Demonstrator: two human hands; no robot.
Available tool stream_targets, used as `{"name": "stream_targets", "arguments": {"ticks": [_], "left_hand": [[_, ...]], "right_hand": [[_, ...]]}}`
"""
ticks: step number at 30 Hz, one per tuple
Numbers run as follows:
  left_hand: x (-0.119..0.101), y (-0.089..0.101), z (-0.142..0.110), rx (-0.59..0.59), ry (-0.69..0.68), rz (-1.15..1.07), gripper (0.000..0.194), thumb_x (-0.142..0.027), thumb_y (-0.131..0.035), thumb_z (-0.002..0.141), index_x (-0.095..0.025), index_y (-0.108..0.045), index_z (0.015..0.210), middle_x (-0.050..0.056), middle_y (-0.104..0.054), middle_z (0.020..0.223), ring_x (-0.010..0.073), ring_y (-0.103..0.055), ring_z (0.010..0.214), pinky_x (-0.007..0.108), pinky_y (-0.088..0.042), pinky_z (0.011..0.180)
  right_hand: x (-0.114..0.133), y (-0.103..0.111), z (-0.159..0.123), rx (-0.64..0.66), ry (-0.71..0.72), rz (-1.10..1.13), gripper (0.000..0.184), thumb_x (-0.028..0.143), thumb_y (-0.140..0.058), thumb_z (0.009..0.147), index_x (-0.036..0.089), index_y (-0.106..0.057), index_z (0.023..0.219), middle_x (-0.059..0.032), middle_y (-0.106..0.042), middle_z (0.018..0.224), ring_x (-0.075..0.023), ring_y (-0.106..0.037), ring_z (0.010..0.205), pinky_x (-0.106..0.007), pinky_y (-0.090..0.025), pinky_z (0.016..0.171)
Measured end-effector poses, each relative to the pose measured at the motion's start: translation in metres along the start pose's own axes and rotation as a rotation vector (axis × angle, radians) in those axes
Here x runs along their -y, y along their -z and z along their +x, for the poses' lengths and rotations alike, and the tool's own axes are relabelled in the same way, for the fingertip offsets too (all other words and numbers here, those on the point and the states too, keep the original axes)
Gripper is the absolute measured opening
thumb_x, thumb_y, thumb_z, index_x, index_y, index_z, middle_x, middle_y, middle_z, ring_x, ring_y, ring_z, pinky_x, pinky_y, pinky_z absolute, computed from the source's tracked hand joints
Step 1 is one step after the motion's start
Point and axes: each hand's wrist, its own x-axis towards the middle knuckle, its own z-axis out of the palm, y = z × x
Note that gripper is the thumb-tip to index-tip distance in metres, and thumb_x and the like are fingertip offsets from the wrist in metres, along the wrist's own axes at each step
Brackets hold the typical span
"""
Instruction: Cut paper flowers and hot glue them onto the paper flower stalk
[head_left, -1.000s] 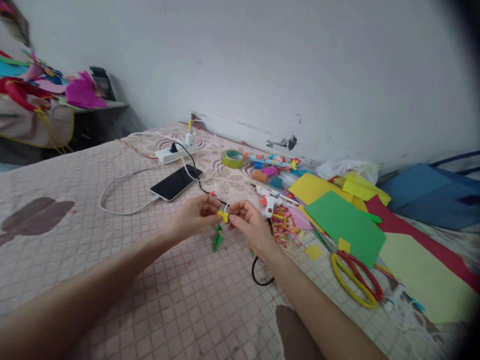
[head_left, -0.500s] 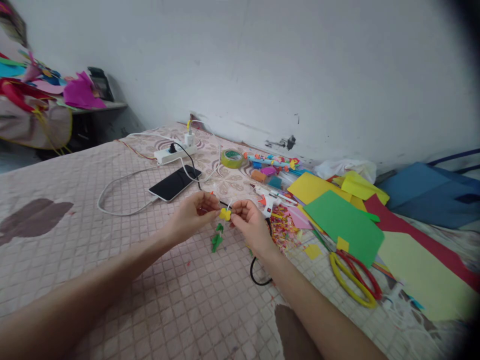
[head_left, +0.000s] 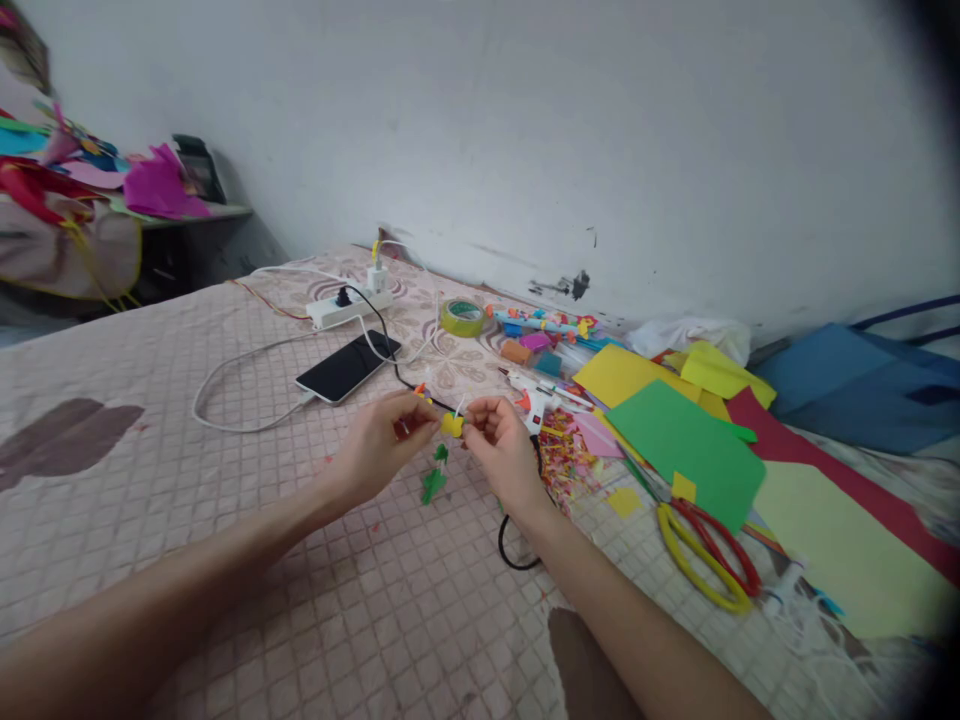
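A: where's the yellow piece [head_left: 452, 426] from the glue gun [head_left: 535, 408]?
B: just left of it. Your left hand [head_left: 388, 438] and right hand [head_left: 501, 448] both pinch it, neither's nearer. White stick [head_left: 459, 406] points up, leaning slightly gunward.
A: counts?
B: one of each, plus one phone [head_left: 349, 368] left of the glue gun, one tape roll [head_left: 463, 318] behind.

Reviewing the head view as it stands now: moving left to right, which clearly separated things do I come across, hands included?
Magenta sheet → left hand → small yellow piece → right hand → large green sheet → blue item at far right.
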Motion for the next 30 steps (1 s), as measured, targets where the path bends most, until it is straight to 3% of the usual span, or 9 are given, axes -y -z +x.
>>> {"name": "stream_targets", "arguments": {"ticks": [15,30], "left_hand": [[0.005,-0.003,0.0,-0.002,-0.006,-0.007,0.009,-0.021,-0.057,0.079,-0.017,-0.065,0.078,0.003,-0.066,0.078,0.0121,-0.056,0.064,0.022,-0.043,0.055],[0.002,-0.007,-0.004,-0.022,-0.073,0.077,0.012,-0.028,-0.06,0.079,-0.017,-0.062,0.075,0.003,-0.061,0.071,0.0118,-0.051,0.061,0.023,-0.04,0.053]], "right_hand": [[0.0,0.0,-0.001,-0.003,0.008,-0.028,0.02,0.016,-0.056,0.07,0.022,-0.048,0.087,0.002,-0.055,0.078,-0.0129,-0.055,0.071,-0.026,-0.046,0.063],[0.017,-0.008,-0.012,-0.073,0.158,-0.302,0.02,0.012,-0.054,0.072,0.023,-0.049,0.088,0.0008,-0.057,0.076,-0.0147,-0.058,0.069,-0.028,-0.048,0.062]]}}
